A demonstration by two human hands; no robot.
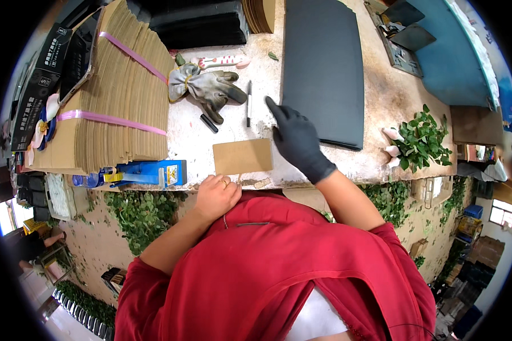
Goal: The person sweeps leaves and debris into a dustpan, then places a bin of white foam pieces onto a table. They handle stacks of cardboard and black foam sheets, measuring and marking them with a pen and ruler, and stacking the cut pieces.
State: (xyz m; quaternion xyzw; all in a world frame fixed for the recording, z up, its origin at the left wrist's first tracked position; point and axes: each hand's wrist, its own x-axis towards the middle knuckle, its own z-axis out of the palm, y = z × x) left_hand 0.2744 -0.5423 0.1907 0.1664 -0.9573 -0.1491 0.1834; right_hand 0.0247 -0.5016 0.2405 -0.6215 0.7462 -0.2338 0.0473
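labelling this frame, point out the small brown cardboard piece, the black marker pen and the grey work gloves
small brown cardboard piece (243,156), head view, middle of its flat face
black marker pen (248,103), head view, middle of its barrel
grey work gloves (206,86), head view, palm of the upper glove

small packing or craft workshop, not a home. worn, stained worktop (381,108) with chipped edge. big stack of flat brown cardboard sheets (119,96) bundled with pink straps (111,118). stack of black sheets (323,68) beside it, more black trays (199,23) and cardboard at the far edge. grey work gloves (207,88), a black marker pen (248,102), a small brown card (243,156) and a blue box (153,172) lie about. black boxed goods (37,85) piled at the left. artificial green sprigs (421,139) on worktop and littered floor, crates and cartons lower right.
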